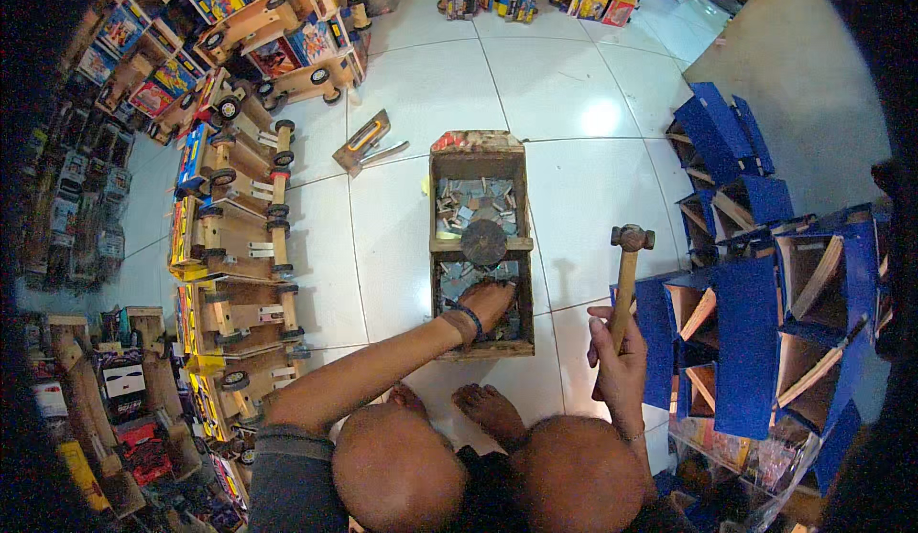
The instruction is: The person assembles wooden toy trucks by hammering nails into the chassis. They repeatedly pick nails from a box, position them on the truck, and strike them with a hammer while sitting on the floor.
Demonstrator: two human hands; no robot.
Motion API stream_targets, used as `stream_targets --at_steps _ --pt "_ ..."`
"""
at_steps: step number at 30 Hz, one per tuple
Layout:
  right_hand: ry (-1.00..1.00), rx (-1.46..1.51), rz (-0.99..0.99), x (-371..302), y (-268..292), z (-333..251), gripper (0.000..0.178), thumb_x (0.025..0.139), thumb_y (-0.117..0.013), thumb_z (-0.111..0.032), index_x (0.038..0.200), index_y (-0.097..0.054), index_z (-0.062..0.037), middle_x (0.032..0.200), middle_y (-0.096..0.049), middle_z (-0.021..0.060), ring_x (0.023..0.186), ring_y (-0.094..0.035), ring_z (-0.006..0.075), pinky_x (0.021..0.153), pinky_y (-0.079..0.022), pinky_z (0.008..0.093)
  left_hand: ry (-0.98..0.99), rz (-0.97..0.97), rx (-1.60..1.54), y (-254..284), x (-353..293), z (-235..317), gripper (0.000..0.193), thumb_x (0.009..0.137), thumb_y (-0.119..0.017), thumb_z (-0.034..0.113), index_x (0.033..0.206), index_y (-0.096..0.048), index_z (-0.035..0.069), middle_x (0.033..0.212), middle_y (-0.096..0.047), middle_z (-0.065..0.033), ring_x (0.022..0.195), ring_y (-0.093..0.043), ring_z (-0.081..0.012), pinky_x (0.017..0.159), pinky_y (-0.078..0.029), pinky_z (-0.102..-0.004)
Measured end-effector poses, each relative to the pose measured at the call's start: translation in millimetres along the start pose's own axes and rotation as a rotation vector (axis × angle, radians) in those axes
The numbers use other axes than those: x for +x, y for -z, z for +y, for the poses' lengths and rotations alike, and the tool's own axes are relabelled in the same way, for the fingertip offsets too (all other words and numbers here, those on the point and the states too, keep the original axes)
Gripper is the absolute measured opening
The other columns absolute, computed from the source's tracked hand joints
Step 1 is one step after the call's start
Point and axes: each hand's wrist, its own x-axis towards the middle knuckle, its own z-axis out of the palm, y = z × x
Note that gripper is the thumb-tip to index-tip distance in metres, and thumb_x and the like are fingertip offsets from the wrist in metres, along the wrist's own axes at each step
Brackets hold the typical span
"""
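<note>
My left hand (488, 305) reaches down into the near compartment of a worn wooden box (502, 349) on the floor. Its fingertips are hidden among small flat grey pieces, so I cannot tell what they hold. More small grey and pale pieces (470, 210) fill the far compartment. A dark round disc (484, 241) sits over the divider between the two compartments. To the right of the box, my right hand (620, 366) is closed around the wooden handle of a hammer (626, 289), which it holds upright, metal head at the top.
Rows of wooden toy trucks (225, 232) line the left side, with more at the far left (296, 50). Blue boxes with wooden slats (741, 342) are stacked at the right. A flat tool with a wooden handle (365, 139) lies on the tiles beyond the box.
</note>
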Motion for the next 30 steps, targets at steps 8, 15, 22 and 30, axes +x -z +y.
stream_targets --at_steps 8,15,22,30 --pt "-0.054 0.082 -0.072 17.3 4.6 3.2 0.02 0.099 -0.065 -0.016 0.113 -0.066 -0.0031 0.065 -0.051 -0.0046 0.053 -0.045 0.0039 0.047 -0.035 0.0217 0.081 0.008 0.031 9.8 -8.1 0.8 0.023 0.088 -0.057 0.003 0.11 -0.063 0.0 0.098 -0.069 -0.0255 0.095 -0.07 -0.0392 0.079 -0.057 -0.0499" --pt "-0.074 0.12 -0.115 24.9 4.2 0.4 0.02 0.1 -0.064 -0.018 0.112 -0.064 -0.0019 0.067 -0.051 -0.0031 0.055 -0.048 0.0049 0.049 -0.04 0.0225 -0.001 -0.049 0.288 14.7 -20.8 3.4 0.027 0.086 -0.056 0.009 0.111 -0.067 0.005 0.116 -0.066 -0.0181 0.101 -0.068 -0.0384 0.085 -0.058 -0.0476" --pt "-0.076 0.088 -0.138 21.7 5.6 7.3 0.02 0.099 -0.064 -0.017 0.114 -0.065 -0.0035 0.065 -0.05 -0.0041 0.054 -0.046 0.0048 0.048 -0.037 0.023 -0.035 0.051 0.264 5.3 -16.5 -0.1 0.021 0.08 -0.063 0.008 0.098 -0.075 0.008 0.099 -0.071 -0.018 0.098 -0.069 -0.0362 0.085 -0.056 -0.0484" --pt "-0.079 0.109 -0.155 24.1 7.0 18.6 0.022 0.1 -0.064 -0.021 0.114 -0.065 -0.0043 0.065 -0.05 -0.0043 0.055 -0.046 0.0045 0.047 -0.035 0.0236 -0.036 0.177 -0.151 51.8 -39.6 14.7 0.012 0.089 -0.067 0.02 0.091 -0.075 0.011 0.092 -0.073 -0.0112 0.087 -0.071 -0.0297 0.078 -0.055 -0.0421"
